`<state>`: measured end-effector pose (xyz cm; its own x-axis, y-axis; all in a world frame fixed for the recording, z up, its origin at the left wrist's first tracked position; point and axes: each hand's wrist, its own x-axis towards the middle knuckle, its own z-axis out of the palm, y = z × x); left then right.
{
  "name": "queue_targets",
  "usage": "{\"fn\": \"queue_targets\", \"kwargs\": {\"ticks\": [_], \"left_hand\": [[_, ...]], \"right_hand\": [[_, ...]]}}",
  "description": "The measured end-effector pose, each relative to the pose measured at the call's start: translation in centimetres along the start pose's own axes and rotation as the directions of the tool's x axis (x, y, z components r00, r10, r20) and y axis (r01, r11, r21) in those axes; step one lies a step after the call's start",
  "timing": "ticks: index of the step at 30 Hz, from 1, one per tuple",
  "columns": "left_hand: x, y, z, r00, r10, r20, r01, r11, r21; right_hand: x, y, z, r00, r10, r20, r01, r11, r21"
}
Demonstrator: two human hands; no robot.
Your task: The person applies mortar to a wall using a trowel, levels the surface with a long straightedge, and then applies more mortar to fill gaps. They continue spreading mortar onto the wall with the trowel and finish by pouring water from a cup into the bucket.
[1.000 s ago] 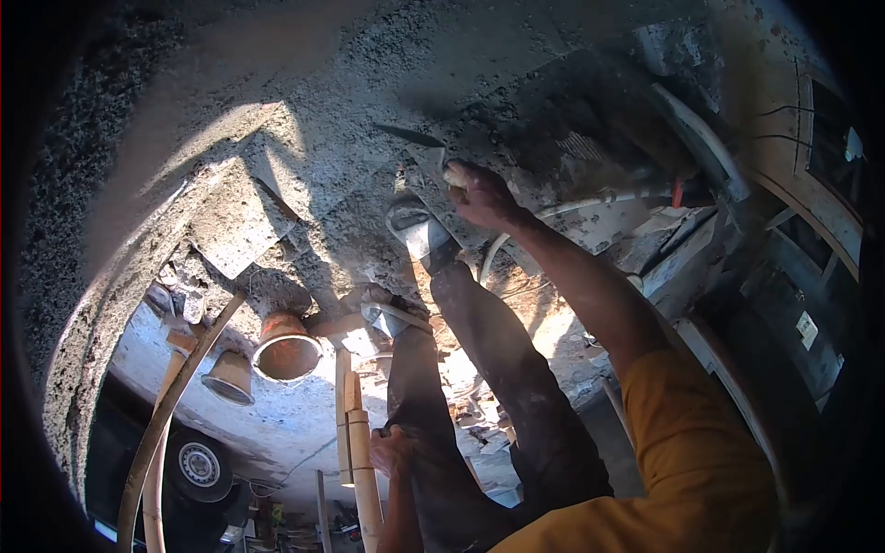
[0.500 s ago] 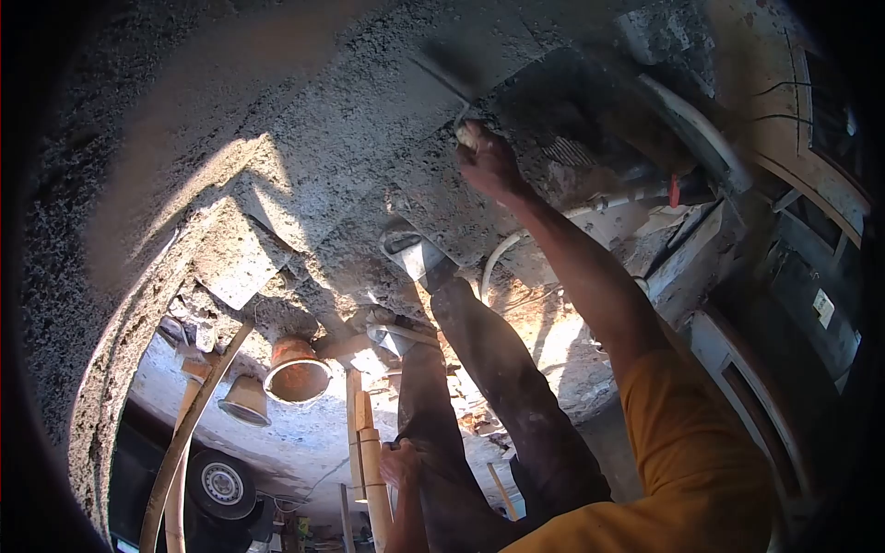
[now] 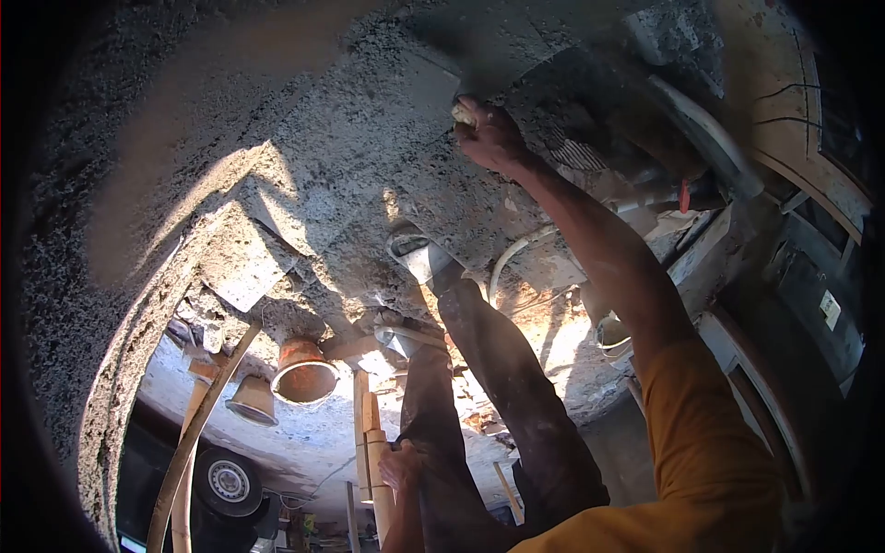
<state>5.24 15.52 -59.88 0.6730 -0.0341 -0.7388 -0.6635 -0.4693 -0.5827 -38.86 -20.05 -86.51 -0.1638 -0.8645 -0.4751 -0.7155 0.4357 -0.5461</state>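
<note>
At the upper middle, my right hand [image 3: 490, 136] is closed around the pale handle of a trowel [image 3: 431, 85]. The trowel's blade lies against rough grey wet mortar [image 3: 341, 120], and its far side is blurred in shadow. Down at the lower middle, my left hand [image 3: 402, 465] rests against my left knee, its fingers only partly visible and nothing seen in it. Just left of that hand, a pale wooden pole [image 3: 375, 452] runs past. My feet, in grey shoes [image 3: 419, 253], stand at the mortar's edge.
An orange-brown bucket [image 3: 302, 364] and a smaller bucket [image 3: 252, 398] stand to the left, near a curved wooden stick [image 3: 207, 405]. Another bucket [image 3: 612, 330] shows beside my right arm. A pale pipe [image 3: 705, 124] and a wooden frame [image 3: 784, 101] lie right. A vehicle wheel [image 3: 229, 481] is lower left.
My right hand has moved slightly upward with the trowel, whose blade now shows flatter against the mortar. My left hand stays at the knee. The view has shifted a little, revealing the bucket by my right arm.
</note>
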Motion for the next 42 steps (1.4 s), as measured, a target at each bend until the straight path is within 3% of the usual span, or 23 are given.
{"fn": "queue_targets", "kwargs": {"ticks": [3, 4, 6, 7, 9, 10, 11, 13, 16, 18, 20, 22, 24, 28, 29, 31, 33, 35, 36, 37, 38, 40, 42], "left_hand": [[-0.9, 1.8, -2.2, 0.999, 0.003, 0.032, -0.002, 0.999, -0.044], [-0.9, 1.8, -2.5, 0.999, -0.001, 0.040, 0.004, 0.998, -0.062], [0.4, 0.3, -1.5, 1.000, -0.001, 0.007, 0.001, 0.999, -0.048], [0.8, -0.1, -1.0, 1.000, 0.006, -0.009, -0.007, 0.999, -0.051], [0.6, 0.0, -0.9, 1.000, -0.003, 0.002, 0.003, 0.999, -0.052], [0.7, -0.1, -1.1, 1.000, -0.008, 0.005, 0.008, 0.999, -0.048], [0.6, -0.6, -1.3, 1.000, -0.002, -0.013, 0.002, 0.999, -0.049], [0.4, -0.8, -0.8, 0.999, 0.009, -0.034, -0.011, 0.998, -0.059], [0.4, -0.9, -1.3, 1.000, 0.007, 0.011, -0.006, 0.995, -0.095], [1.2, -2.1, -0.4, 1.000, -0.001, -0.018, -0.001, 0.996, -0.087], [0.8, -1.5, -1.3, 1.000, -0.007, -0.019, 0.005, 0.994, -0.106], [1.5, -2.0, -0.3, 1.000, -0.010, -0.030, 0.006, 0.993, -0.122], [1.1, -3.1, -0.6, 0.999, -0.015, -0.043, 0.009, 0.992, -0.126], [1.4, -2.8, 0.5, 0.996, -0.015, -0.085, 0.002, 0.988, -0.154], [1.6, -3.9, 1.1, 0.995, -0.026, -0.096, 0.013, 0.990, -0.141], [2.4, -4.6, 1.6, 0.997, -0.031, -0.071, 0.020, 0.988, -0.155], [2.2, -4.4, 1.3, 0.997, -0.037, -0.064, 0.025, 0.985, -0.173], [1.1, -3.5, 0.1, 0.996, -0.042, -0.081, 0.025, 0.979, -0.200], [1.1, -3.6, 0.2, 0.996, -0.036, -0.079, 0.019, 0.979, -0.205], [1.3, -3.9, 0.6, 0.997, -0.030, -0.077, 0.014, 0.978, -0.208], [1.2, -4.2, 0.8, 0.997, -0.023, -0.068, 0.009, 0.978, -0.207], [0.9, -4.1, 0.9, 0.997, -0.037, -0.061, 0.025, 0.982, -0.186], [1.4, -4.2, 1.3, 0.997, -0.033, -0.065, 0.021, 0.983, -0.181]], "right_hand": [[6.5, 2.0, 0.0, 0.926, 0.085, -0.367, -0.064, 0.995, 0.070], [10.2, 4.2, 0.7, 0.946, -0.105, -0.306, 0.018, 0.962, -0.273], [10.9, 4.6, 3.1, 0.960, -0.175, -0.218, 0.083, 0.924, -0.373], [9.0, 1.6, 4.7, 0.967, -0.089, -0.238, 0.053, 0.987, -0.154], [4.0, -2.8, 7.6, 0.957, -0.150, -0.248, 0.144, 0.989, -0.044], [0.8, -3.4, 10.0, 0.926, -0.290, -0.240, 0.259, 0.953, -0.155], [-2.0, -3.6, 11.0, 0.936, -0.329, -0.125, 0.321, 0.943, -0.085], [-3.3, -3.7, 12.1, 0.944, -0.323, -0.072, 0.326, 0.945, 0.030], [-1.6, -5.5, 11.4, 0.961, -0.154, -0.231, 0.183, 0.977, 0.110], [1.6, -7.6, 10.9, 0.977, 0.016, -0.214, 0.000, 0.997, 0.077], [1.4, -7.6, 15.4, 0.979, -0.143, -0.146, 0.129, 0.986, -0.106], [-1.5, -9.6, 16.5, 0.962, -0.256, -0.095, 0.242, 0.961, -0.136], [-5.1, -9.1, 18.5, 0.935, -0.323, 0.144, 0.341, 0.931, -0.126], [-4.6, -9.5, 18.1, 0.964, -0.231, -0.130, 0.243, 0.966, 0.089], [-1.4, -7.4, 21.5, 0.993, -0.062, -0.104, 0.091, 0.947, 0.309], [0.5, -7.4, 25.1, 0.997, -0.007, -0.071, 0.032, 0.936, 0.351], [-1.9, -8.1, 25.8, 0.974, -0.217, -0.072, 0.217, 0.976, -0.001], [-8.8, -10.7, 23.7, 0.908, -0.243, 0.342, 0.288, 0.954, -0.085], [-10.8, -7.2, 29.2, 0.797, -0.367, 0.479, 0.544, 0.780, -0.308], [-14.1, -6.9, 27.3, 0.709, -0.474, 0.522, 0.626, 0.764, -0.157], [-16.0, -7.4, 25.7, 0.710, -0.310, 0.633, 0.484, 0.867, -0.118], [-18.5, -6.5, 23.2, 0.811, -0.449, 0.376, 0.481, 0.877, 0.008], [-15.8, -7.7, 18.6, 0.943, -0.221, 0.250, 0.226, 0.974, 0.010]]}}
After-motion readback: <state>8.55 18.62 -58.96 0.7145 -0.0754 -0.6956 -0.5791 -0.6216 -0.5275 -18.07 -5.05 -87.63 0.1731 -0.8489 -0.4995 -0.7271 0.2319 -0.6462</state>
